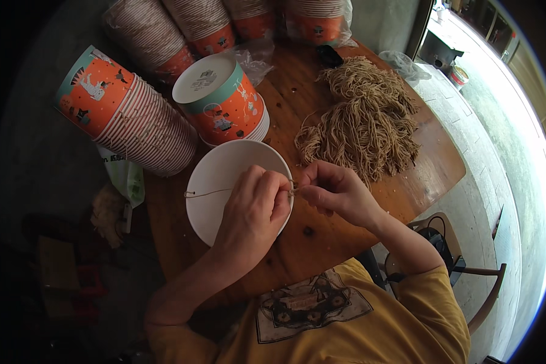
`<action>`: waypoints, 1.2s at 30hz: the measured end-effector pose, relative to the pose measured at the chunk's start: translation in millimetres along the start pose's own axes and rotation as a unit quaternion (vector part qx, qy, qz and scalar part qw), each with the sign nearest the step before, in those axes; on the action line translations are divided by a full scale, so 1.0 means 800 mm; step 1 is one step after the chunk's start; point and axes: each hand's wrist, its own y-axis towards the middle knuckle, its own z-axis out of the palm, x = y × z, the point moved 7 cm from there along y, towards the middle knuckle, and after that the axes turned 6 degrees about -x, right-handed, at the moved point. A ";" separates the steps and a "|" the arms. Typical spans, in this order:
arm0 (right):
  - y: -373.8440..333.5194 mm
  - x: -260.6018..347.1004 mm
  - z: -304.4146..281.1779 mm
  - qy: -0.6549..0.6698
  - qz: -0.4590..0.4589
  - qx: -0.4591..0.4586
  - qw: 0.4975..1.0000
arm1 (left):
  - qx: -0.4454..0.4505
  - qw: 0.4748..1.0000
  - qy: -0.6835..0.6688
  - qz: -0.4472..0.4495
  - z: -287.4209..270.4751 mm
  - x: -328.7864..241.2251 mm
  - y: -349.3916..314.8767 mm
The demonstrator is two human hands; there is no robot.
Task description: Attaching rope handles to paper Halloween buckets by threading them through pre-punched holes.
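Observation:
A white-lined paper bucket stands mouth up on the table in front of me. Thin tan twine runs from a knotted hole in its left rim across the mouth to the right rim. Reaching over the mouth, my left hand is closed in a pinch on the twine by the right rim. Just outside that rim my right hand pinches the twine's end between thumb and forefinger. The fingers partly hide the twine and the hole there. Beyond my right hand lies a big heap of cut twine.
Behind the bucket stands an upside-down stack of orange and green paper buckets. A tall nested stack leans at the left. More plastic-wrapped stacks line the back. A small black object lies by the heap; a chair stands right.

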 end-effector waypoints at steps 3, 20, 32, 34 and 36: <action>0.001 0.000 0.001 -0.006 -0.013 -0.001 1.000 | -0.022 0.999 0.018 0.024 -0.002 -0.005 0.002; -0.003 -0.001 0.003 -0.009 0.002 0.008 1.000 | -0.041 0.993 0.077 0.074 -0.007 -0.016 0.003; -0.009 -0.002 0.007 0.004 0.025 0.021 0.999 | 0.015 0.989 -0.139 -0.043 0.002 -0.001 0.004; -0.009 -0.001 0.005 0.003 0.017 0.021 1.000 | -0.016 0.998 -0.044 0.033 -0.004 -0.014 0.007; -0.010 -0.001 0.005 0.001 0.019 0.018 1.000 | -0.048 0.992 0.053 0.107 -0.008 -0.027 0.006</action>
